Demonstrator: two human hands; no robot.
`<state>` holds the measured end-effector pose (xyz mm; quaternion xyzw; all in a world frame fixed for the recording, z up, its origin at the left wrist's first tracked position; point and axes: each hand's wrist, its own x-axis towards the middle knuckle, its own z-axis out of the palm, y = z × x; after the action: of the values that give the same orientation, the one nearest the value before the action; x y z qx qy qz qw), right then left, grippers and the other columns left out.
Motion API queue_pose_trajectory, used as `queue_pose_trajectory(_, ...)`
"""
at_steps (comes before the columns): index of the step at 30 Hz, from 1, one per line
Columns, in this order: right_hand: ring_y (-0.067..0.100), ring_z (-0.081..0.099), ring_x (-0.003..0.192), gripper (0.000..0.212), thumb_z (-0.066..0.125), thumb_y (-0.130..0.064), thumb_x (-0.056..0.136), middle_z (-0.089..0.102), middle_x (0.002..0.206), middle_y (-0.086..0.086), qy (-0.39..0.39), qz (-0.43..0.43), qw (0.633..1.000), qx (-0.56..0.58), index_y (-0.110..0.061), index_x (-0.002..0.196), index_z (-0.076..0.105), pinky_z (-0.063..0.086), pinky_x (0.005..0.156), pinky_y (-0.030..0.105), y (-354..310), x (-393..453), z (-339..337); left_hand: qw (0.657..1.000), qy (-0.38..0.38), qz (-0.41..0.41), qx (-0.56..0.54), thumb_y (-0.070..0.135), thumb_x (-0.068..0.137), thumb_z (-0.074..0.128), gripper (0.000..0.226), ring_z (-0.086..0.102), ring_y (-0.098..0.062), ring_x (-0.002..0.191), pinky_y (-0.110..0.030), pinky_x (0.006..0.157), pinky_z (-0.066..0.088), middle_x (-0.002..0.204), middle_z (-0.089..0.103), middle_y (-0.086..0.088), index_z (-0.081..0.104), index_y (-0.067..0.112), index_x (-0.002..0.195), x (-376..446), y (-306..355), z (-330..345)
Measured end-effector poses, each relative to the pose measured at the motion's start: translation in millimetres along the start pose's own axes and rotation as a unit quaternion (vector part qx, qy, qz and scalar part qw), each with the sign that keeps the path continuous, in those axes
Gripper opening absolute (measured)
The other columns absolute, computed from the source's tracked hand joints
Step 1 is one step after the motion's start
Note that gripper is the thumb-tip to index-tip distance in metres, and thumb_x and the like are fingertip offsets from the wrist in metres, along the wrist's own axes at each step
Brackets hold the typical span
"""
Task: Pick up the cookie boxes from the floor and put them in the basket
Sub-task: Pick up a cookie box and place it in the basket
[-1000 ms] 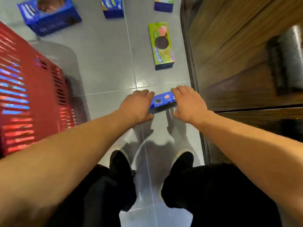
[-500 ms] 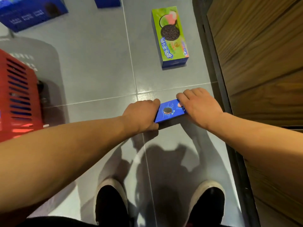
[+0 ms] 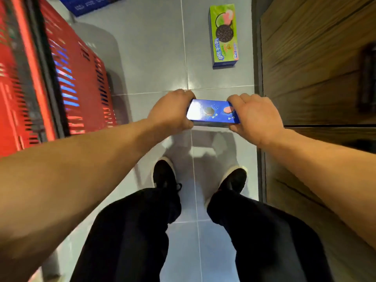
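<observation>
Blue box: a blue cookie box [image 3: 212, 113] sits dead centre of the view, held off the grey tile floor [image 3: 154, 58], with its shadow on the tiles just below it at 6 o'clock.
Left hand: the left hand [image 3: 172, 110] wraps the box's 9 o'clock end, fingers curled over the far edge and thumb on the near side.
Right hand: the right hand [image 3: 252, 116] does the same at the 3 o'clock end, so the box is clamped between both hands, long side running left to right.
Basket: the red basket [image 3: 85, 82] fills the 9 to 11 o'clock side, pretty blurry; its slotted wall is near the left hand, with a strip of bare tile between them.
Green box: a green cookie box [image 3: 224, 35] lies flat on the floor at 1 o'clock, well apart from the hands and just beside the edge of the wood.
Other blue box: another blue box [image 3: 91, 4] is cut off by the frame at 11 o'clock, just past the basket's corner.
Right edge: a wood panel [image 3: 317, 68] runs down the whole 3 o'clock side, close to the right hand.
Open room: the free floor is the lane between basket and wood, running toward 12 o'clock.
Feet: black shoes [image 3: 164, 174] stand at 6 o'clock, under the box.
</observation>
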<state>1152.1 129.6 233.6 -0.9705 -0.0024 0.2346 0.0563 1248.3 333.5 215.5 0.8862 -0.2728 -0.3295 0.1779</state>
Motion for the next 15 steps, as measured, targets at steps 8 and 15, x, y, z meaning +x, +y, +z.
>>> queue_pose_trajectory(8, 0.034, 0.058, 0.091, 0.062, 0.075, -0.041, 0.074, 0.062, 0.106, 0.010, 0.036, 0.006, 0.999, -0.012, -0.016, 0.125, 0.050, 0.040, 0.074, 0.040, -93, -128, -200, 0.998, 0.042, 0.007, -0.047, 0.020, 0.062, 0.073, 0.044, 0.057, -0.028, 0.084, -0.036, 0.069, 0.047, 0.095, 0.063, -0.007, 0.057, 0.014, 0.103, -173, 68, -168)
queue_pose_trajectory(15, 0.034, 0.058, 0.093, 0.060, 0.072, -0.045, 0.076, 0.062, 0.109, 0.008, 0.058, -0.083, 0.995, -0.011, -0.017, 0.125, 0.052, 0.042, 0.076, 0.042, -185, -174, -300, 0.995, 0.093, -0.029, 0.035, 0.036, 0.062, 0.074, 0.042, 0.057, -0.032, 0.084, -0.032, 0.066, 0.039, 0.088, 0.063, -0.008, 0.060, 0.015, 0.095, -306, 63, -268)
